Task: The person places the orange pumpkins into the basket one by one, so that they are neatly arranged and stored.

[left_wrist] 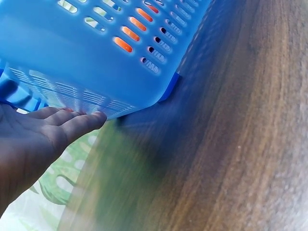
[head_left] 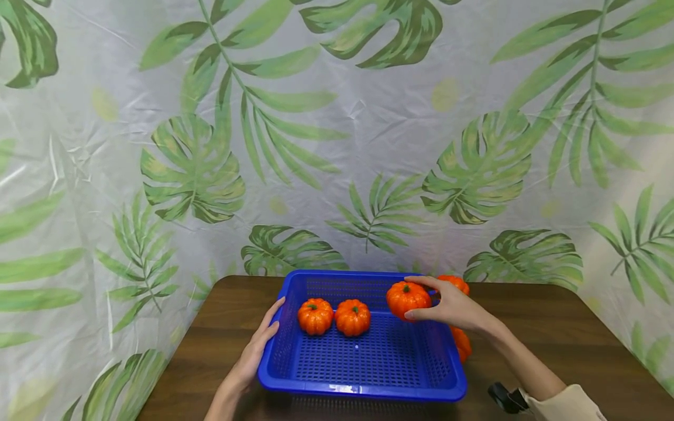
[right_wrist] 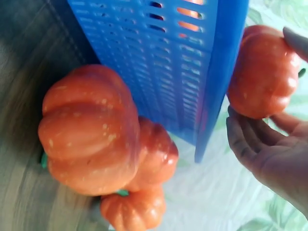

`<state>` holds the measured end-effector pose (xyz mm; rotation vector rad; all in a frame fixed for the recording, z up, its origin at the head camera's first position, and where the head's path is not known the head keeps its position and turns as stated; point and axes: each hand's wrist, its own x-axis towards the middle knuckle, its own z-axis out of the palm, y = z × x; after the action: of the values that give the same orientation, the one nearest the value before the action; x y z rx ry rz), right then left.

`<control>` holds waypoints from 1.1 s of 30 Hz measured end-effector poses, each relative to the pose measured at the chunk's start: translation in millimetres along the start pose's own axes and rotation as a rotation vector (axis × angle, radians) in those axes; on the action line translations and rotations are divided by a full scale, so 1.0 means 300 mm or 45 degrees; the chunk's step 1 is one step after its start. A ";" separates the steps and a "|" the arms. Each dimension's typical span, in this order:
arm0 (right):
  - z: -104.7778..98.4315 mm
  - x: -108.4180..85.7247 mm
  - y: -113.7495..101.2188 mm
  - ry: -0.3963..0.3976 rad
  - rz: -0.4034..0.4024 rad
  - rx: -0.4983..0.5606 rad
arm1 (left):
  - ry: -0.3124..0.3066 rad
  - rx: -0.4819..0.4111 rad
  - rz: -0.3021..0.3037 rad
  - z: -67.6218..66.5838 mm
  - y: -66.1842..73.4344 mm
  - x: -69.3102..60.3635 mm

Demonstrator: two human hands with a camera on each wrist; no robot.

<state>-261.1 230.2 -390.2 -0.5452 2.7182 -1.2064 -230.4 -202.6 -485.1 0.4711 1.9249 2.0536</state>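
A blue plastic basket (head_left: 363, 392) with slotted walls stands on the wooden table. Two small orange pumpkins, one on the left (head_left: 315, 317) and one beside it (head_left: 353, 318), sit inside toward the back left. My right hand (head_left: 451, 304) holds another pumpkin (head_left: 408, 300) between thumb and fingers, above the basket's right side; the right wrist view shows this pumpkin (right_wrist: 264, 72) near the rim. My left hand (head_left: 253, 351) rests its extended fingers against the basket's left wall. In the left wrist view that hand (left_wrist: 43, 132) touches the outer wall with straight fingers.
Several more pumpkins (right_wrist: 89, 130) lie on the table just outside the basket's right wall, partly hidden in the head view. A black strapped device (head_left: 508, 399) is by the right sleeve. Behind the brown table (head_left: 526, 327) hangs a leaf-patterned sheet (head_left: 368, 146).
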 end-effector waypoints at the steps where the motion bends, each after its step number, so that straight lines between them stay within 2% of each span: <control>1: 0.006 0.010 -0.002 -0.011 0.003 -0.002 | -0.001 0.000 0.001 0.000 0.000 0.000; 7: 0.050 0.053 0.010 -0.024 -0.032 -0.038 | -0.034 -0.016 0.009 0.001 0.000 0.001; 14: 0.095 0.066 0.024 -0.047 -0.045 -0.048 | -0.042 -0.030 0.010 0.002 -0.001 -0.001; 19: 0.112 0.076 0.033 -0.035 -0.065 -0.074 | -0.044 -0.035 0.006 0.000 0.003 -0.003; 23: 0.121 0.076 0.030 0.011 -0.084 -0.160 | -0.042 -0.025 0.003 -0.002 0.005 -0.002; 27: 0.133 0.081 0.021 0.038 -0.081 -0.247 | -0.043 -0.011 0.006 -0.004 0.004 -0.002; 33: 0.158 0.097 0.017 -0.015 -0.039 -0.230 | -0.047 -0.007 -0.002 -0.002 0.007 -0.002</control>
<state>-277.8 189.7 -424.8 -0.6138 2.8359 -0.9653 -230.1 -203.4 -483.0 0.5026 1.8980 2.0343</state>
